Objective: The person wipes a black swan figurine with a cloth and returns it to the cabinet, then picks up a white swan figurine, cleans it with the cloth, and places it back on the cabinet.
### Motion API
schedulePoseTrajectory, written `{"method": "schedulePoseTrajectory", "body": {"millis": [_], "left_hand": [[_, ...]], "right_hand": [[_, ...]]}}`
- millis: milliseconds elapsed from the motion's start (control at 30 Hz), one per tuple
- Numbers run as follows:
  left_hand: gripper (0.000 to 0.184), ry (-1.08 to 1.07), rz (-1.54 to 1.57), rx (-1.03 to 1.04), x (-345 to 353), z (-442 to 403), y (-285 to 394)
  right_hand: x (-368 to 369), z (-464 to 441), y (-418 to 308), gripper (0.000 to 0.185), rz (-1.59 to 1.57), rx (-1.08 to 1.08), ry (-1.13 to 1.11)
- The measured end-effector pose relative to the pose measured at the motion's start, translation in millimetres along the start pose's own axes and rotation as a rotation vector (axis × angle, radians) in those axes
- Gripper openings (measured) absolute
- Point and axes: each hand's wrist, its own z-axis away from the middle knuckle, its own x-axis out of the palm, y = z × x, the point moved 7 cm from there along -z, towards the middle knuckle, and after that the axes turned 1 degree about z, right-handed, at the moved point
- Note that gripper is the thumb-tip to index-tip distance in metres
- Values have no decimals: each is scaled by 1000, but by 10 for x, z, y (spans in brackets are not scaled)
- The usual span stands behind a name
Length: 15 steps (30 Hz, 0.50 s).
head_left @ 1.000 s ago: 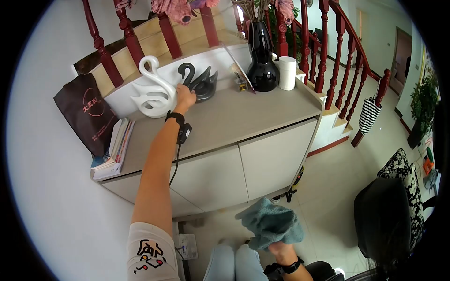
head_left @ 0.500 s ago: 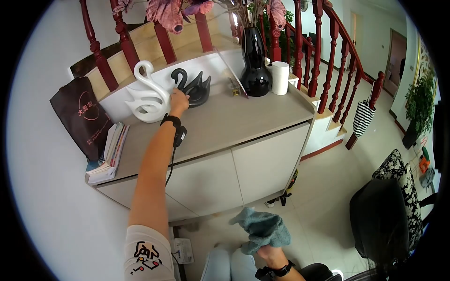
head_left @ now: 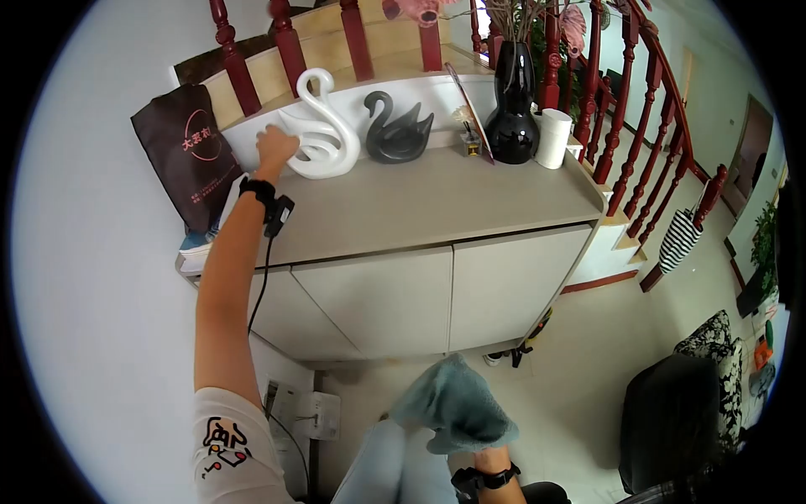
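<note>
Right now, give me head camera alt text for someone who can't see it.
A person's left hand is at a white swan figurine on a cabinet, while the mostly covered right hand holds a teal cloth. Also on top stand a dark swan, black vase and white roll.

A home, by the look of it: a staircase with turned dark-red balusters rises behind a low cabinet bearing a white swan figurine, a charcoal swan figurine and a glossy black vase (dried stems spray from it); a potted plant stands farther right.
</note>
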Motion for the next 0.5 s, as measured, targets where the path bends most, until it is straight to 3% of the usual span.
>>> {"method": "schedulePoseTrajectory", "body": {"millis": [67, 167, 267, 400, 500], "left_hand": [[73, -84, 110, -99, 368, -238, -471], [78, -319, 516, -312, 693, -168, -740], [67, -318, 744, -134, 788, -125, -609], [38, -481, 834, -243, 817, -8, -556], [38, -364, 984, -206, 895, -8, -625]], "right_hand": [[-70, 25, 21, 40, 9, 6, 22], [-179, 57, 36, 42, 26, 15, 64], [-244, 21, 49, 44, 37, 24, 97], [-306, -40, 59, 46, 49, 32, 127], [-304, -23, 66, 48, 56, 34, 127]]}}
